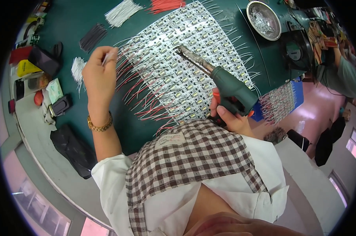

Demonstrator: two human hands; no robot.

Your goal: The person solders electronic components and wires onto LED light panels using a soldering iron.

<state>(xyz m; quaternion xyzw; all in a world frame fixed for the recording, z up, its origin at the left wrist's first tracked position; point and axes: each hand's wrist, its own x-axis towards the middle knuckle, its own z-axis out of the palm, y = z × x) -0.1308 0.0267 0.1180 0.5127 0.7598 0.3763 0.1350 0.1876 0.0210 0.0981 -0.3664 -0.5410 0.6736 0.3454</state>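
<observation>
A large panel of small white circuit boards (197, 55) lies on the green table, with red and white wires sticking out along its edges. My right hand (235, 121) is closed around the handle of a dark green soldering gun (235, 88). The gun's metal tip is over the middle of the panel; whether it touches a board I cannot tell. Off the panel's left edge, my left hand (100, 72) is raised with thumb and fingers pinched on a thin white wire. Just left of it lies a bundle of short white wires (78, 70).
Black wires (92, 37), white wires (123, 13) and red wires (167, 5) lie farther back. At the far right are a metal bowl (278, 28) of silvery bits and a black fan (298, 51). Wired boards (278, 103) rest on a blue bin (299, 94). Another person's sleeve (345, 74) shows beyond.
</observation>
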